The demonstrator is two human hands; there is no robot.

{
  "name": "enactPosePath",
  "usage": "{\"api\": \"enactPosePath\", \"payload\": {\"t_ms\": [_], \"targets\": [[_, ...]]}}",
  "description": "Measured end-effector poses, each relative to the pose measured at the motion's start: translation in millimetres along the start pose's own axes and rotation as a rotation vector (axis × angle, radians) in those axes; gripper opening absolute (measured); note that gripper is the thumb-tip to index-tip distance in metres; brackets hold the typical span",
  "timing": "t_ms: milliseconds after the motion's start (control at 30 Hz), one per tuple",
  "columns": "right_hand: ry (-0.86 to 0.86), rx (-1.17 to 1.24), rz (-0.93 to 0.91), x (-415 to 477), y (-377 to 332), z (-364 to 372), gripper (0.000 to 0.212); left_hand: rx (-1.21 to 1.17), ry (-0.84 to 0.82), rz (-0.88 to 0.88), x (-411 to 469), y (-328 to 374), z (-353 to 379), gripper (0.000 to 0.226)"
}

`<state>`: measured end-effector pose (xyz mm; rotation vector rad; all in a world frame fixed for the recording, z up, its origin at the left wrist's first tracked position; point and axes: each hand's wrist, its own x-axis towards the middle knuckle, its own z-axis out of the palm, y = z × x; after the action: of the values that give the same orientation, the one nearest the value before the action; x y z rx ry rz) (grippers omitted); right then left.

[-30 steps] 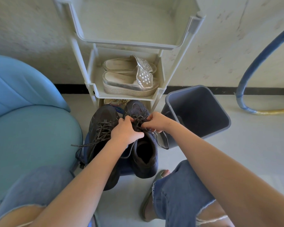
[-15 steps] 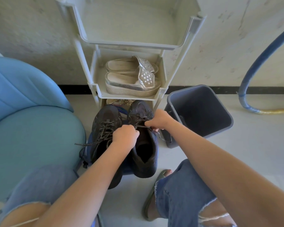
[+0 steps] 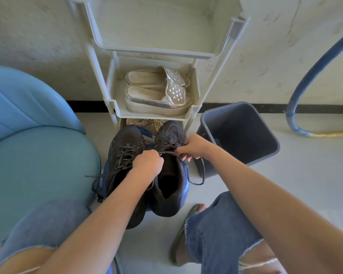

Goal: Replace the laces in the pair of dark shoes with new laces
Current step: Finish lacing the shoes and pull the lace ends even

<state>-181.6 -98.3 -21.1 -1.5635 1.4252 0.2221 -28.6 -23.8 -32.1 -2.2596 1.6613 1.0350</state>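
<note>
At the floor's far edge, before the rack (image 3: 152,115), the dark shoes (image 3: 127,139) stand; left hand (image 3: 147,163) and right hand (image 3: 194,148) each pinch one soft, limp lace (image 3: 168,153), seemingly near the eyelets.

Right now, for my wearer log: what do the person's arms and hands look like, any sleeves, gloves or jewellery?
The left forearm and right forearm are bare, no sleeves in view. The left hand and right hand are ungloved; no watch, bracelet or ring shows.

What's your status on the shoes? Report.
Left hand and right hand pinch dark speckled lace on right-side dark shoe. Other dark shoe laced. Nothing blocking.
</note>
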Motion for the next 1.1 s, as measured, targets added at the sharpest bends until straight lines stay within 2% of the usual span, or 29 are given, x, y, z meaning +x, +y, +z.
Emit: {"api": "enactPosePath", "payload": {"t_ms": [100, 233, 433, 600, 700, 933, 1033, 1100], "targets": [[-0.070, -0.024, 0.012, -9, 6, -8, 0.056, 0.033, 0.098, 0.029, 0, -1, -3, 0.035], [-0.142, -0.100, -0.040, -15, 1, -6, 0.039, 0.103, 0.224, 0.055, 1, 3, -4, 0.054], [-0.118, -0.235, -0.027, -19, -12, 4, 0.031, 0.096, 0.231, 0.086, -3, 3, -3, 0.039], [-0.135, -0.166, 0.083, -20, -7, 2, 0.019, 0.132, 0.194, 0.099, -8, 0, -7, 0.030], [-0.123, -0.156, 0.118, -21, -2, -3, 0.025, 0.129, 0.162, 0.099, -8, -2, -8, 0.025], [-0.107, -0.185, 0.108, -20, -3, -1, 0.024, 0.182, 0.160, 0.097, -11, -2, -9, 0.020], [-0.103, -0.172, 0.111, -20, -2, -3, 0.025, 0.132, 0.165, 0.083, -11, -2, -8, 0.022], [-0.114, -0.167, 0.086, -23, -3, -5, 0.027, 0.045, 0.114, 0.078, -12, -4, -12, 0.031]]}}
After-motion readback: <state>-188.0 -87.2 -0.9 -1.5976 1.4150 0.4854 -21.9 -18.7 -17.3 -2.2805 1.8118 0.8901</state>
